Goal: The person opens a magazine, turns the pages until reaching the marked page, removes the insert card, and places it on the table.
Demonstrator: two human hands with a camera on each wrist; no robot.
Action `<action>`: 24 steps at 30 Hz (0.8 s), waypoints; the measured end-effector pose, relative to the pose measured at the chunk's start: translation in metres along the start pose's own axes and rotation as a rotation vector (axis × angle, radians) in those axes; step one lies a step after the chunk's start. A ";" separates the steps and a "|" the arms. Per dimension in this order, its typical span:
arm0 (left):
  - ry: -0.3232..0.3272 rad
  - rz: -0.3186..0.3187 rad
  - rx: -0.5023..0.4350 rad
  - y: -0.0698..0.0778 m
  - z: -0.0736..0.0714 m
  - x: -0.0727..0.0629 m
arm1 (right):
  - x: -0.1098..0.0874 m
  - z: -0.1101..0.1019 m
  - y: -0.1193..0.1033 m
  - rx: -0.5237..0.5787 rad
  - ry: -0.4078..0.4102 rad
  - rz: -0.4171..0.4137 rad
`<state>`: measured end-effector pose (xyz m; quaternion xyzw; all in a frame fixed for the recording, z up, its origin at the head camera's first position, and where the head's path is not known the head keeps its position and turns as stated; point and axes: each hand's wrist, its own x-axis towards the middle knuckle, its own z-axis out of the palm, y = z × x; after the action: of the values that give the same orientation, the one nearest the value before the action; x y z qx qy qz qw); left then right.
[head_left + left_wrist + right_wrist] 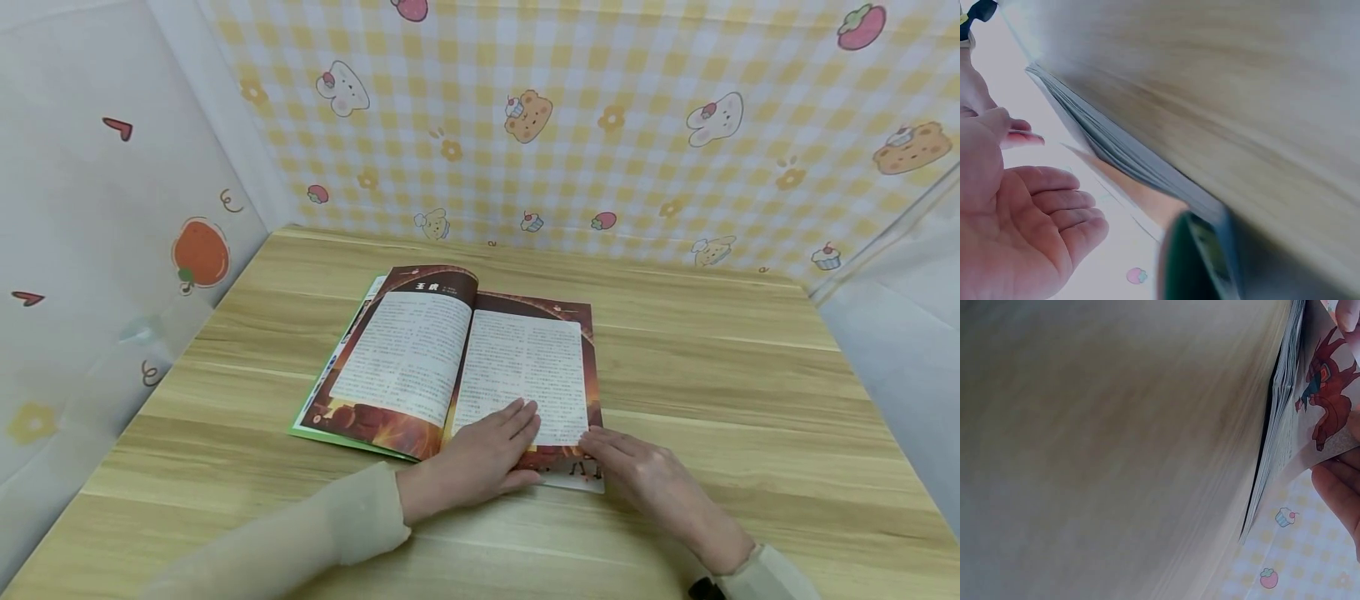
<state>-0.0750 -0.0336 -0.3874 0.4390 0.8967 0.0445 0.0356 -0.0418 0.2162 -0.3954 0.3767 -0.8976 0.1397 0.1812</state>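
An open magazine [521,358] lies on the wooden table, its left leaf bowed up near the spine. My left hand [483,454] rests over the lower part of the right-hand page, fingers stretched out; the left wrist view shows its palm [1035,231] with the fingers loosely extended. At the lower right corner, my right hand [652,475] pinches the edge of a leaf between thumb and fingers. That corner is raised, baring part of the page beneath. In the right wrist view, the lifted leaf [1329,394] shows a reddish animal drawing, with fingers [1338,487] against its edge.
The wooden table [720,392] extends around the magazine. Behind it hangs a yellow checked cloth [600,167] with cartoon prints, and a white printed cloth [90,208] stands at the left. A black band [705,588] shows at the right wrist.
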 end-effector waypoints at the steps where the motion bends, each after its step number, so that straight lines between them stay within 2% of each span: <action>1: 0.007 0.010 0.013 0.001 0.000 0.002 | 0.000 0.000 0.000 -0.002 0.007 0.005; 15: 0.020 0.036 0.060 0.011 -0.001 0.012 | 0.001 0.000 0.000 0.004 0.037 0.024; 24: 0.093 0.085 0.106 0.010 0.001 0.013 | 0.001 0.001 0.001 0.002 0.078 0.031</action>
<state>-0.0752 -0.0175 -0.3875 0.4753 0.8791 0.0191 -0.0314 -0.0435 0.2158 -0.3954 0.3573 -0.8954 0.1581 0.2136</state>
